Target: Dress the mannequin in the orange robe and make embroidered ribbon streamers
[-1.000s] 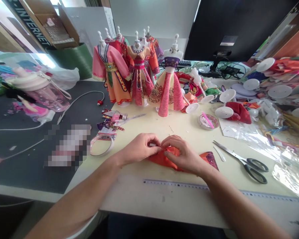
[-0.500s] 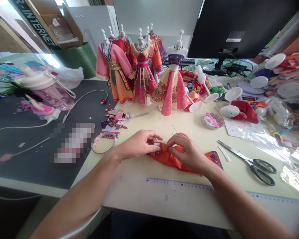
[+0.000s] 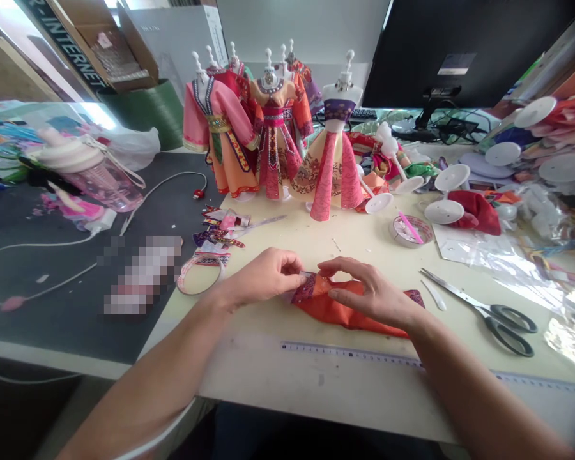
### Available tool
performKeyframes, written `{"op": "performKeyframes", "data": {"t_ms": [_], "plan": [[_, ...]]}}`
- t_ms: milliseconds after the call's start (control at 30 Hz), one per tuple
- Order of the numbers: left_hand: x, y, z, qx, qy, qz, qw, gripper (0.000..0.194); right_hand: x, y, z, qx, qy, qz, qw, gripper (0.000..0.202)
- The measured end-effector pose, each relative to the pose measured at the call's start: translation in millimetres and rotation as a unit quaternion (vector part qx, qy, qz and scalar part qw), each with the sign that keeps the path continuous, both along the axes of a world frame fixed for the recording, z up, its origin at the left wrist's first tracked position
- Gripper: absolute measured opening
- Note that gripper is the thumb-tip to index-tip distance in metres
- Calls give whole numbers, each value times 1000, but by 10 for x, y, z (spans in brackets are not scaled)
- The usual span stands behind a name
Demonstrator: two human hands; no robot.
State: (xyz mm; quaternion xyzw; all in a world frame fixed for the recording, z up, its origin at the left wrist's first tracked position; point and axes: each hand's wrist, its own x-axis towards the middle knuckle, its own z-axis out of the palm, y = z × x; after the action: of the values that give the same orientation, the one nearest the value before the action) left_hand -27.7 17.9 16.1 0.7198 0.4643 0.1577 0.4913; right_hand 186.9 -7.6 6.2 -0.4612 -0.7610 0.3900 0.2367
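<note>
In the head view, the left forearm rises slantwise from the lower left across the near edge of the bench [image 3: 249,367], its wrist held low and nearly level, and the left hand [image 3: 263,278] points inward with the back of the hand upward. Its thumb lies straight and its fingers curl over toward it, pinching the edge of an orange cloth piece [image 3: 349,313] at the purple patterned band [image 3: 305,290] on its left end. The right forearm comes up from the lower right, passing over the ruler [image 3: 354,354], and the right hand [image 3: 376,294] arches above the cloth, fingers reaching left and slightly bent, thumb stretched out below them with a clear gap between. Whether the right thumb tip touches the fabric cannot be told. The orange cloth piece lies lengthwise on the pale part of the bench, in front of the person, between the ruler and the dressed doll forms [image 3: 273,128]; its right end is partly covered by the right hand and wrist. A ring-shaped tape roll [image 3: 180,278] sits just beside the left wrist, and the scissors [image 3: 479,309] and a small white sliver [image 3: 434,295] lie to the right of the right hand.
</note>
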Motion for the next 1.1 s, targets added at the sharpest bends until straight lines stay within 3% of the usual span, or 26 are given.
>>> {"op": "performKeyframes", "data": {"t_ms": [267, 433, 600, 733, 1100], "plan": [[8, 12, -19, -9, 4, 21, 1000, 16, 119, 47, -62, -11, -33, 11, 999, 32], [20, -9, -27, -48, -19, 31, 998, 16, 39, 43, -100, 96, -8, -56, 994, 19], [69, -54, -44, -45, -29, 17, 998, 16, -115, 20, -151, 172, 34, -32, 984, 16], [119, -85, -54, -12, -23, 6, 1000, 14, -170, 10, -194, 191, 40, -23, 980, 4], [138, -120, -11, 2, -45, 19, 999, 11, -170, -3, -197, 207, 34, -20, 977, 9]]}}
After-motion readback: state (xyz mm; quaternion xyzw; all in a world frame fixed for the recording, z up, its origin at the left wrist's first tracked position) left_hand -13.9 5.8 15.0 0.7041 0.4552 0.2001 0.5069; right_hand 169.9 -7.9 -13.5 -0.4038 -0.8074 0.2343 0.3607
